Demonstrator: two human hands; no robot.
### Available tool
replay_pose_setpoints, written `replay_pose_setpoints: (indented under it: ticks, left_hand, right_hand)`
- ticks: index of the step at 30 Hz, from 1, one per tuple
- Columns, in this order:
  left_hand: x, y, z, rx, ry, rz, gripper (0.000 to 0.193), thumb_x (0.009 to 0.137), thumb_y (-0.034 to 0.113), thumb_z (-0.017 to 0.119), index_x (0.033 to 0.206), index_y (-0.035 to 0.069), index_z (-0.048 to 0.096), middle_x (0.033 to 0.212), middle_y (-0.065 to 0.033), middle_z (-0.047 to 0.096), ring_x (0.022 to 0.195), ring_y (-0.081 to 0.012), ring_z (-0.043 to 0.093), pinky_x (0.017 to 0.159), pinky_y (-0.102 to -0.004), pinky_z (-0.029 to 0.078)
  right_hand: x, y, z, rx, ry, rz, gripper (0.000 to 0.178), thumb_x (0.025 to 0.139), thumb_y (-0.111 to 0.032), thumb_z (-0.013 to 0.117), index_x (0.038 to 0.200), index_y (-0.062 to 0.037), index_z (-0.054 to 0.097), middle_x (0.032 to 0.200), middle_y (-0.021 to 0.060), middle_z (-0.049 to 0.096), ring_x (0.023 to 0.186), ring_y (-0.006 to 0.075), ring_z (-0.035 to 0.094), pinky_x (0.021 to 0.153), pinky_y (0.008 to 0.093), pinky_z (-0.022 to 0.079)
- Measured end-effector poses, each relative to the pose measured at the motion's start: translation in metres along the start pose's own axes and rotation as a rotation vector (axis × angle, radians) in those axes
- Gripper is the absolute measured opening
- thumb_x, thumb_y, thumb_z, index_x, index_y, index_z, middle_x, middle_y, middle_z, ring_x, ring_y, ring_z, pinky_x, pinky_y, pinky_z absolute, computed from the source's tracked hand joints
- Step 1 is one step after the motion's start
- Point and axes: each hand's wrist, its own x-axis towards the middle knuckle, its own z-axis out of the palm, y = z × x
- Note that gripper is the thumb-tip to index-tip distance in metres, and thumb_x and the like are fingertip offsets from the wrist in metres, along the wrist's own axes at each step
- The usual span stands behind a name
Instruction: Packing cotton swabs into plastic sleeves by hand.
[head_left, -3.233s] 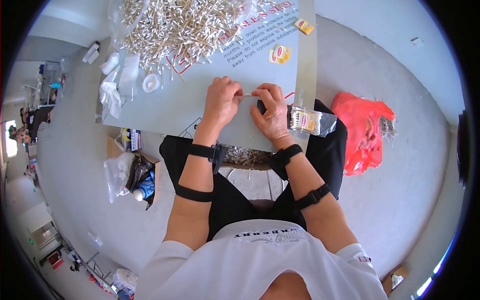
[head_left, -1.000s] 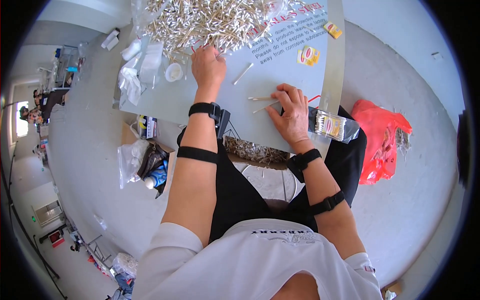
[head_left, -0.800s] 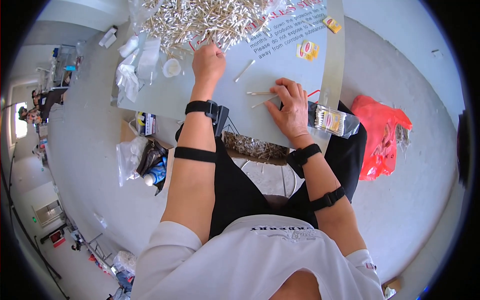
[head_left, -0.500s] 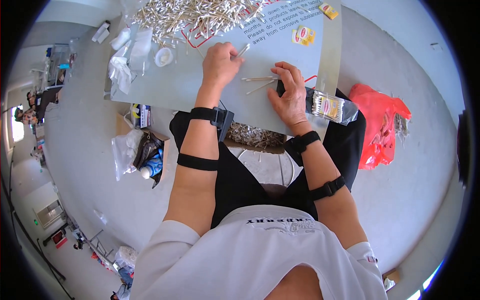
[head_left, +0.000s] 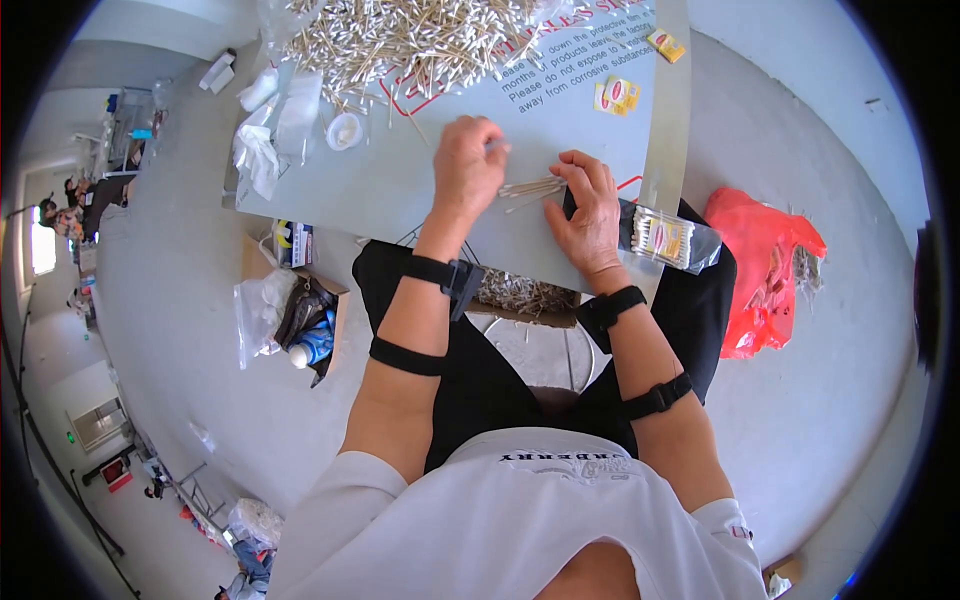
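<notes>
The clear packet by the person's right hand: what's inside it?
Inside the clear packet, white-tipped cotton swabs lie side by side, with a yellow label across their middles. The label hides what is beneath it; the packet's underside can't be seen.

I see the room is bright, with soft light spread over the table and the pale floor. Far off on the left, a window glows so white that nothing shows through it. Shadows are soft and weak. The red bag has small shiny spots, and the black trousers look very dark. The left hand is a bit smudgy at the fingertips, but the right hand is clear. Near the rim, walls bend like a bowl, far things look tiny and fuzzy, and the corners go black.
</notes>
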Motion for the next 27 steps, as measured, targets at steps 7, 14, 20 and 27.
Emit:
replay_pose_setpoints:
  ticks: [7,14,20,27]
  left_hand:
    - [0.088,-0.004,0.013,0.496,0.454,0.146,0.030,0.071,0.010,0.075,0.100,0.009,0.067,0.114,-0.0165,0.054,0.103,-0.0365,0.051,0.084,-0.0464,0.045]
    - [0.164,-0.070,-0.032,0.163,0.463,0.165,0.019,0.070,-0.002,0.063,0.082,0.010,0.072,0.084,-0.0119,0.065,0.087,-0.0325,0.060,0.080,-0.0424,0.048]
    - [0.157,-0.072,-0.061,-0.035,0.430,0.043,0.019,0.075,-0.003,0.060,0.085,0.007,0.072,0.080,-0.0116,0.065,0.075,-0.0259,0.065,0.069,-0.0359,0.052]
    - [0.094,-0.067,-0.054,-0.174,0.187,-0.079,0.028,0.080,-0.005,0.059,0.102,0.008,0.070,0.098,-0.0106,0.067,0.088,-0.0223,0.066,0.077,-0.0328,0.053]
  right_hand:
    - [-0.002,0.004,-0.004,-0.033,-0.007,0.032,0.033,0.066,-0.002,0.063,0.098,-0.0016,0.061,0.114,0.0102,0.057,0.103,0.0311,0.053,0.090,0.0400,0.043]
    - [0.002,-0.003,0.000,-0.020,-0.026,0.012,0.032,0.064,-0.002,0.064,0.096,-0.0021,0.061,0.114,0.0097,0.057,0.102,0.0307,0.053,0.090,0.0397,0.043]
    - [0.002,-0.004,-0.001,-0.013,-0.032,0.024,0.031,0.064,-0.002,0.064,0.094,-0.0030,0.062,0.114,0.0084,0.057,0.102,0.0297,0.053,0.089,0.0395,0.043]
    - [0.002,-0.002,-0.001,-0.027,-0.030,0.016,0.027,0.064,-0.003,0.064,0.092,-0.0032,0.062,0.113,0.0084,0.058,0.101,0.0294,0.053,0.089,0.0396,0.043]
